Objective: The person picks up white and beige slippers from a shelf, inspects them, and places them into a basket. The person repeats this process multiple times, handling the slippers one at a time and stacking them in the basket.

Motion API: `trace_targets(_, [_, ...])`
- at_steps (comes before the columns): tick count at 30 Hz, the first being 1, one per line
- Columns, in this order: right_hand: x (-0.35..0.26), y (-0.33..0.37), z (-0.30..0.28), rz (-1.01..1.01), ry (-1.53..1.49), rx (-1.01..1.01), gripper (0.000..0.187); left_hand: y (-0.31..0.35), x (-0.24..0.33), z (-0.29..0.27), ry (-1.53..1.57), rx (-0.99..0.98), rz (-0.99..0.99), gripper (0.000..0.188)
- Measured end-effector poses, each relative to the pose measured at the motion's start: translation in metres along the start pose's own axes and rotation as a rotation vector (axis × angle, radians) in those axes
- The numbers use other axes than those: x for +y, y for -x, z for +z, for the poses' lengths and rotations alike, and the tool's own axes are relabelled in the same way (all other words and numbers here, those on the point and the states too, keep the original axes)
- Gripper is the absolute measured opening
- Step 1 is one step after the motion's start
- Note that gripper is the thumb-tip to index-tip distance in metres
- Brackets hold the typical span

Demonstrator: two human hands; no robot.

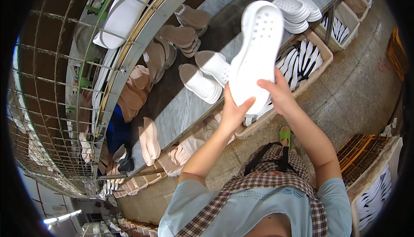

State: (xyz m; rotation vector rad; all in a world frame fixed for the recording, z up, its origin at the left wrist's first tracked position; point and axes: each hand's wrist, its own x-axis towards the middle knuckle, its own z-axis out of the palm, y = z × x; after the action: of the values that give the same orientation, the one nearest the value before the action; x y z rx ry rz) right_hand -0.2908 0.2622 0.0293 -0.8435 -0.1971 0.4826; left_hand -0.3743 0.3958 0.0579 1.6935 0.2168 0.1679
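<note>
Both my hands hold a white shoe sole (254,51) upright over the edge of the workbench. Its perforated end points up and away from me, and the wider smooth end is nearest my body. My left hand (235,111) grips the lower left edge, thumb across the face. My right hand (279,94) clasps the lower right edge, its thumb also lying on the face. Just left of the sole, small stacks of white soles (200,84) rest on the grey bench (172,120). More stacked white soles (293,7) lie on the bench beyond it.
Tan and pinkish soles (148,140) stand in groups along the bench. A wire mesh guard (60,86) curves along the left. Below the bench edge, a bin (328,58) holds black-and-white soles. An orange crate (360,148) and another sole-filled bin (355,189) are at my right.
</note>
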Motion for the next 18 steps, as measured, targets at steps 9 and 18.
trace_targets(9, [-0.016,0.068,-0.048,0.054,0.025,0.297,0.067,-0.144,-0.014,-0.169,0.051,0.496,-0.051,0.058])
trace_targets(18, [0.008,0.092,-0.05,0.127,0.075,0.524,0.071,-0.323,-0.118,-0.318,0.225,0.352,-0.314,0.062])
